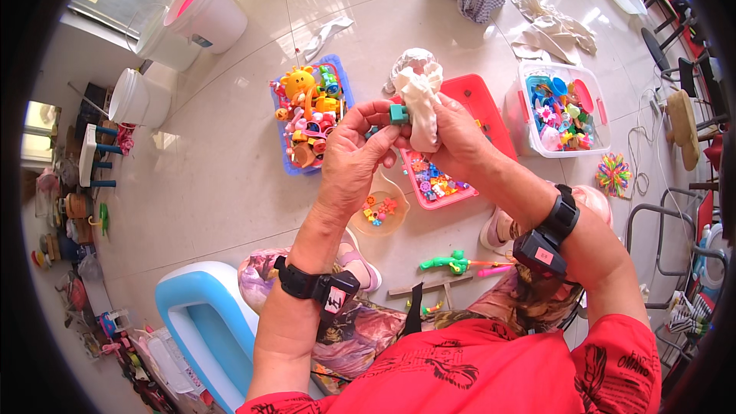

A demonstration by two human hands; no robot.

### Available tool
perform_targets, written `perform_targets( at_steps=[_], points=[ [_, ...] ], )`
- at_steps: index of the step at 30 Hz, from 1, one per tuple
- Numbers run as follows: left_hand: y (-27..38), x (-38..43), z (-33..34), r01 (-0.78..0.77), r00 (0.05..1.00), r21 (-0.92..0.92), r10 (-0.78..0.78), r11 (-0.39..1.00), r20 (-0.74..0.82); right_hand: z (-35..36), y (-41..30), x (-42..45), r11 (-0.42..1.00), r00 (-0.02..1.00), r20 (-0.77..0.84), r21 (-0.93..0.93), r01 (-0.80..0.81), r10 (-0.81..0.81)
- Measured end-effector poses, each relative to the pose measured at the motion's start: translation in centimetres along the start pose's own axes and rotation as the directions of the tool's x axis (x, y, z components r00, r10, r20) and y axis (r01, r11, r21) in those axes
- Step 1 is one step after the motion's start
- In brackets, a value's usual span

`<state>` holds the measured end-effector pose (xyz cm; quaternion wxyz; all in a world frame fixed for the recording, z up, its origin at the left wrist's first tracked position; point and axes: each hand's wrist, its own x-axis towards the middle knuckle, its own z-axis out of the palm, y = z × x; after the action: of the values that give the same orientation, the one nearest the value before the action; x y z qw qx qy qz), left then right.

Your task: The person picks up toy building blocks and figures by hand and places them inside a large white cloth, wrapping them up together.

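Observation:
A small green plastic toy block [398,114] is pinched between the fingers of my left hand [363,133]. Bunched white cloth [422,106] fills my right hand [460,132], right beside the block; whether the two touch I cannot tell. Below the hands a red plastic tub [500,121] holds small colourful toy pieces [434,181] in its near part. Partly under my left wrist, a pale dipper [393,219] on the floor contains several bright little pieces [378,208].
A blue basket [342,72] heaped with toys stands left of the tub, a clear toy box [520,126] to its right. White buckets [215,17] are at upper left. An inflatable pool [198,293] and a green toy [454,263] lie nearer; cloths [558,29] lie beyond.

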<state>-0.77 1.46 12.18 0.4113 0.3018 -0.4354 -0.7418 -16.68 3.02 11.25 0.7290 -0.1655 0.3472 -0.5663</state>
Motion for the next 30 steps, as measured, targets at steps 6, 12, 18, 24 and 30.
perform_targets(
  at_steps=[6, 12, 18, 24, 30],
  points=[
    [0.0, -0.2, 0.0, -0.007, 0.999, -0.017, 0.006, 1.000, -0.050, -0.1, 0.2, 0.0, 0.997, 0.997, 0.015, -0.026, 0.078, -0.077],
    [-0.4, 0.0, 0.1, -0.162, 0.971, 0.299, 0.206, 0.940, -0.121, 0.6, -0.2, -0.6, 0.981, 0.990, 0.074, -0.146, 0.126, -0.116],
    [-0.4, -0.3, 0.4, -0.198, 0.976, 0.259, 0.213, 0.945, -0.033, 1.2, -0.5, -0.8, 0.941, 0.990, 0.013, -0.309, 0.139, -0.142],
    [0.0, -0.1, -0.2, -0.013, 0.998, -0.150, 0.022, 0.989, 0.064, -1.5, 0.1, 0.2, 0.997, 0.986, -0.158, -0.051, 0.052, -0.059],
    [-0.1, -0.4, -0.7, 0.064, 0.996, -0.281, -0.044, 0.958, 0.077, -1.1, -0.9, -0.8, 0.984, 0.989, -0.036, -0.109, 0.138, -0.143]
  ],
)
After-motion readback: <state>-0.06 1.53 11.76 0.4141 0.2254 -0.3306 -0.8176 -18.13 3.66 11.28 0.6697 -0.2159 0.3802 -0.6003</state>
